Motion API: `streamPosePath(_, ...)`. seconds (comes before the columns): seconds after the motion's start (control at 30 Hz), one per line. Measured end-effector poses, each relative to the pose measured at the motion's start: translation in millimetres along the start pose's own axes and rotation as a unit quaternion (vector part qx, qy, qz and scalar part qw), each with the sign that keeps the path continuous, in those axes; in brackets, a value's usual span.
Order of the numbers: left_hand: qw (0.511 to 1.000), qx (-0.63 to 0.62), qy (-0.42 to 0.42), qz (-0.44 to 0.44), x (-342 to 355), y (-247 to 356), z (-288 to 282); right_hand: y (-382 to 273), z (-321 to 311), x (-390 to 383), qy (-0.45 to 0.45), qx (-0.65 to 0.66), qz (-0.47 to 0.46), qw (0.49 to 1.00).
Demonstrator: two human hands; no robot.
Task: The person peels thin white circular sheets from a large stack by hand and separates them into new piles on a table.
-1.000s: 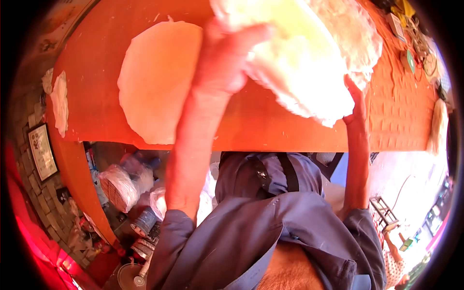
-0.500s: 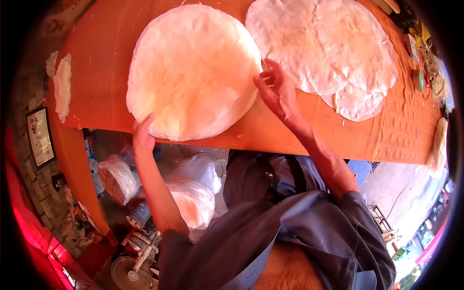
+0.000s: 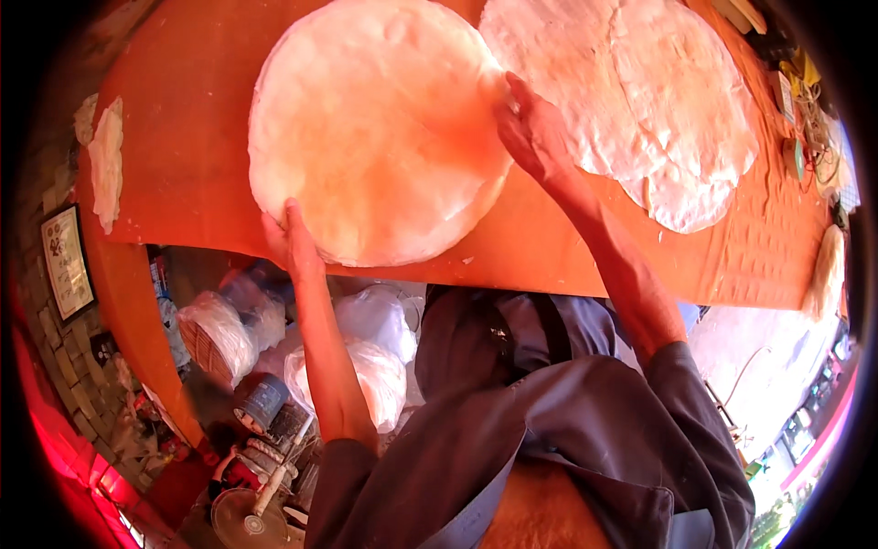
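A large round pale sheet (image 3: 375, 128), like a flatbread with a thick rim, lies before me on the orange-covered table (image 3: 210, 174). My left hand (image 3: 291, 240) grips its lower left rim, thumb on top and fingers tucked beneath. At its right rim my right hand (image 3: 535, 128) is closed, the fingertips pinching the edge. To the right, a wider, wrinkled pale sheet (image 3: 631, 82) lies flat, with a smaller rounded sheet (image 3: 690, 197) jutting out from its near side.
A thin pale scrap (image 3: 107, 165) lies at the table's left end. At the right end sit a white brush-like bundle (image 3: 828, 270) and cords (image 3: 814, 119). Below the table are plastic-wrapped bundles (image 3: 215, 334), a blue can (image 3: 261, 403) and a fan-like disc (image 3: 247, 517).
My right hand has moved up and closed on the sheet's right rim; its fingers were apart before. My left hand has shifted slightly right along the rim.
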State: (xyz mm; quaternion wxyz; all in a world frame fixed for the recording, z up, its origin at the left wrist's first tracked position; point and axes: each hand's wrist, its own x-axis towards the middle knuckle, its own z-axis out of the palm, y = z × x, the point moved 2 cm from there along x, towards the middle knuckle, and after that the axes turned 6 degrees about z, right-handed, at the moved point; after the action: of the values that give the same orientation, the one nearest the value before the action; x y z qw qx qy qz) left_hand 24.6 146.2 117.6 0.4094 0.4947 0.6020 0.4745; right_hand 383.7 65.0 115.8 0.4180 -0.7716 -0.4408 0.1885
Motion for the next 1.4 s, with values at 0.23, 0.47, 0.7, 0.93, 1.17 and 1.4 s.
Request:
streamPosePath(0.23, 0.998, -0.057, -0.008, -0.018, -1, -4, -6, -51, 9, 104, -0.024, -0.056, -0.172, 0.983)
streamPosePath(0.47, 0.993, -0.104, -0.019, -0.047, 5, -5, -16, -20, 107, 162, 0.098, -0.085, -0.387, 0.913)
streamPosePath(0.7, 0.997, -0.048, -0.003, -0.055, 8, -30, -21, -31, 118, 148, -0.065, -0.228, -0.198, 0.951)
streamPosePath(0.93, 1.0, 0.002, -0.022, -0.021, -5, -3, -7, -102, 25, 1, -0.108, -0.213, -0.264, 0.935)
streamPosePath(1.17, 0.997, 0.042, -0.058, 0.007, 7, -19, -17, -42, 11, -11, -0.123, -0.145, -0.242, 0.952)
streamPosePath(1.4, 0.967, 0.203, 0.023, 0.152, 30, -16, -63, 161, -237, -38, 0.218, -0.264, -0.007, 0.939)
